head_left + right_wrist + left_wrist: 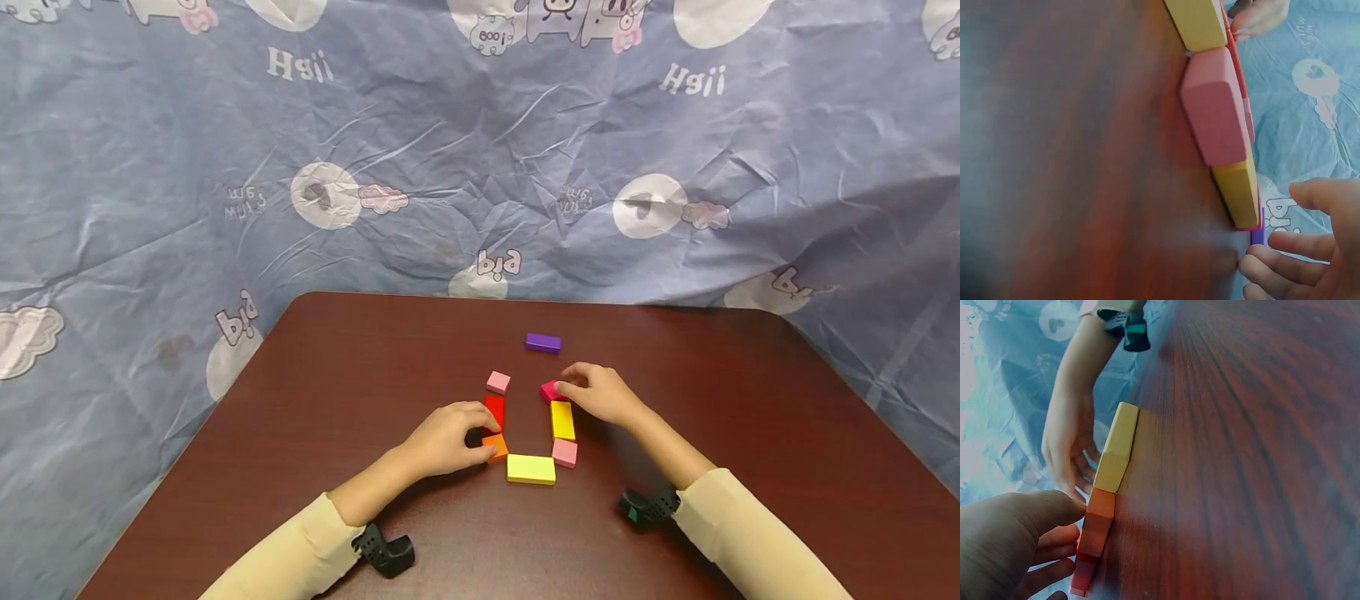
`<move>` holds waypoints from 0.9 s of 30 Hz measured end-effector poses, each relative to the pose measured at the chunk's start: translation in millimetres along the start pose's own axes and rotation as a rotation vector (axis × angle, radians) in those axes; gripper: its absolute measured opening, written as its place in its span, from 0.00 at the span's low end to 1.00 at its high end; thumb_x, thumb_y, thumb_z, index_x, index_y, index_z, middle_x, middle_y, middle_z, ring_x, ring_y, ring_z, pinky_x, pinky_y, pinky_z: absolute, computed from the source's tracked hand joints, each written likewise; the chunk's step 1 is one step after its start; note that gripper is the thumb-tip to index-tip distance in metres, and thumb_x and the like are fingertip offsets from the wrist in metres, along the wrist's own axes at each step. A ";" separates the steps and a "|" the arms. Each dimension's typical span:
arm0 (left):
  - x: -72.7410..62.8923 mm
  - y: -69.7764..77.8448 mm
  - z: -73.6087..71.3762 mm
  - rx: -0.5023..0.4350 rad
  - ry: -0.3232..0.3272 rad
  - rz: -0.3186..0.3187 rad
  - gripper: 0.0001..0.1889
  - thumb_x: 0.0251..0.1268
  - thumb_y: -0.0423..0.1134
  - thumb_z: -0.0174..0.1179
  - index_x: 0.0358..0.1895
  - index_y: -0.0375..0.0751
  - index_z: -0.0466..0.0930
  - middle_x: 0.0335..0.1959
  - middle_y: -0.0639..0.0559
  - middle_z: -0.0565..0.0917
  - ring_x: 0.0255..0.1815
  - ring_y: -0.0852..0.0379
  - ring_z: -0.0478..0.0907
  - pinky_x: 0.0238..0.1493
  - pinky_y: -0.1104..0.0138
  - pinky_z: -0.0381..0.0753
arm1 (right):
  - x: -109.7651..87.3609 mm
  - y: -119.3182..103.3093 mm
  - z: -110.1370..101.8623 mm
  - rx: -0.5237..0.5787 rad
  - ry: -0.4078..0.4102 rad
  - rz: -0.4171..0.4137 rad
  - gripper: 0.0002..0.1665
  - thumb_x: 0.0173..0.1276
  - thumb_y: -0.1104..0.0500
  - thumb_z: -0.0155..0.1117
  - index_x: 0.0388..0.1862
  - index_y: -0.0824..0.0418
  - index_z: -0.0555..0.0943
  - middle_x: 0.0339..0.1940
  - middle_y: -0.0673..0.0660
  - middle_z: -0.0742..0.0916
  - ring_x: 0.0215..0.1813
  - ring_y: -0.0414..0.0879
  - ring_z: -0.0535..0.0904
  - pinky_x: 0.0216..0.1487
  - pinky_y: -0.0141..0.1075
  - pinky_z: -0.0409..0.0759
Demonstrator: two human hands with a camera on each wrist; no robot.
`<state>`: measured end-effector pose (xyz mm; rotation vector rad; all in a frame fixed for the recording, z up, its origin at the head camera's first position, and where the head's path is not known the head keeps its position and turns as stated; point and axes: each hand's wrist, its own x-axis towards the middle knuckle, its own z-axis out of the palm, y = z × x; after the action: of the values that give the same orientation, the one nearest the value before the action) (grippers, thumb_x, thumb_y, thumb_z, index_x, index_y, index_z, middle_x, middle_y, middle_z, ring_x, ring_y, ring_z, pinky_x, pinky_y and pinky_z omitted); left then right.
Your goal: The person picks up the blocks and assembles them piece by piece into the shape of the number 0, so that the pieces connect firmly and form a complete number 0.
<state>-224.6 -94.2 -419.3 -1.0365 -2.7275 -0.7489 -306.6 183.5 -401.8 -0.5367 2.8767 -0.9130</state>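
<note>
Below frame centre, rightward: crimson block point(550, 391), lying left of my nearer right hand point(602, 395), fingers standing apart; yellow block point(562, 422), pointing lengthwise at it. Left hand point(446, 439): touching orange block point(496, 447); whether gripping, I cannot tell.

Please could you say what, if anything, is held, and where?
The left hand has its thumb at the orange block; a grip cannot be told. The right hand, near the magenta block, seemingly holds nothing.

Gap point(527, 421) between 2 block rows point(562, 421), lime block point(531, 469) across near end, purple block point(543, 343) beyond
</note>
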 end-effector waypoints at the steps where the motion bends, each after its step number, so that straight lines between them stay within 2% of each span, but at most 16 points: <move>1: -0.2 0.0 0.0 -0.001 0.001 -0.001 0.12 0.59 0.43 0.67 0.45 0.45 0.85 0.45 0.56 0.82 0.48 0.57 0.78 0.55 0.62 0.75 | -3.3 1.3 -0.1 0.017 0.006 -0.006 0.24 0.69 0.49 0.62 0.53 0.67 0.80 0.39 0.56 0.85 0.39 0.48 0.79 0.43 0.42 0.79; 5: -1.1 0.5 -0.3 0.003 0.001 -0.005 0.12 0.59 0.43 0.67 0.45 0.45 0.86 0.46 0.56 0.82 0.48 0.57 0.78 0.55 0.62 0.75 | -15.6 5.9 2.7 0.058 0.033 -0.036 0.23 0.68 0.52 0.63 0.54 0.67 0.79 0.38 0.55 0.85 0.40 0.48 0.79 0.44 0.42 0.78; 11: -0.4 1.7 -0.7 0.001 0.002 -0.001 0.12 0.59 0.43 0.68 0.45 0.45 0.86 0.46 0.55 0.82 0.48 0.56 0.78 0.54 0.62 0.76 | -28.5 12.4 11.7 0.126 0.076 -0.091 0.24 0.66 0.56 0.64 0.58 0.67 0.77 0.48 0.59 0.84 0.48 0.52 0.80 0.50 0.47 0.78; 14: 0.1 2.1 -0.3 -0.001 0.007 0.004 0.12 0.59 0.43 0.68 0.44 0.44 0.86 0.46 0.55 0.82 0.47 0.56 0.78 0.54 0.62 0.76 | -31.9 15.3 16.2 0.155 0.115 -0.119 0.25 0.65 0.58 0.66 0.59 0.66 0.77 0.48 0.59 0.84 0.50 0.54 0.79 0.52 0.49 0.77; 19: 0.1 1.5 1.2 0.001 0.019 0.020 0.11 0.59 0.43 0.68 0.44 0.44 0.86 0.45 0.55 0.82 0.47 0.57 0.78 0.53 0.62 0.76 | -34.9 19.7 21.8 0.165 0.159 -0.173 0.25 0.63 0.59 0.67 0.59 0.65 0.78 0.47 0.59 0.84 0.50 0.54 0.78 0.53 0.51 0.75; 27: 0.2 0.3 1.0 0.012 0.018 0.026 0.11 0.59 0.43 0.68 0.44 0.45 0.85 0.45 0.55 0.82 0.47 0.57 0.78 0.54 0.62 0.76 | -35.9 23.7 25.9 0.122 0.181 -0.236 0.25 0.62 0.59 0.68 0.60 0.59 0.79 0.47 0.56 0.84 0.51 0.53 0.76 0.54 0.51 0.71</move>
<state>-224.5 -93.4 -420.0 -1.0555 -2.6948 -0.7340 -275.7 200.0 -437.7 -0.8353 2.9325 -1.2214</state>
